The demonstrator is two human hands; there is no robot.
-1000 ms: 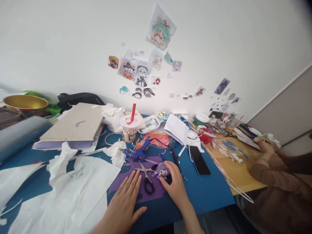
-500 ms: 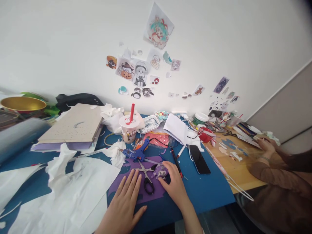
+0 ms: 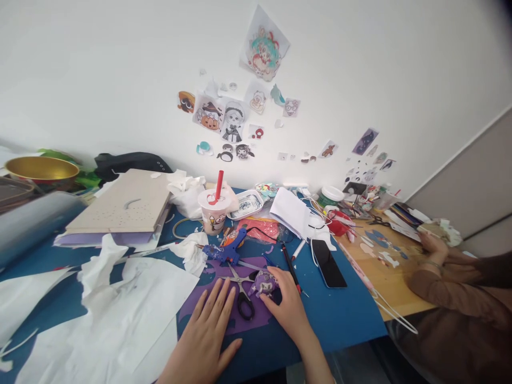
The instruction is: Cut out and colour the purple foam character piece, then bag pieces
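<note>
From here, L hand (image 3: pixel 208 326) lies flat, back up, fingers fwd & only slightly apart, thumb out twd the other. R hand (image 3: pixel 290 303), just right of it, is curved, thumb opp. fingers; bare R forearm (image 3: pixel 316 356) trails behind.

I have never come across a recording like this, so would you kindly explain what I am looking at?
There is no machine here: these are a person's bare hands, seen by a camera worn on the head, looking forward and down. The left hand lies palm down, fingertips beside the scissors on a purple sheet. The right hand holds a small purple figure between thumb and fingers. Also on the blue surface are a glue gun, a cup and a phone. The brown sleeve at right is another person's.
</note>
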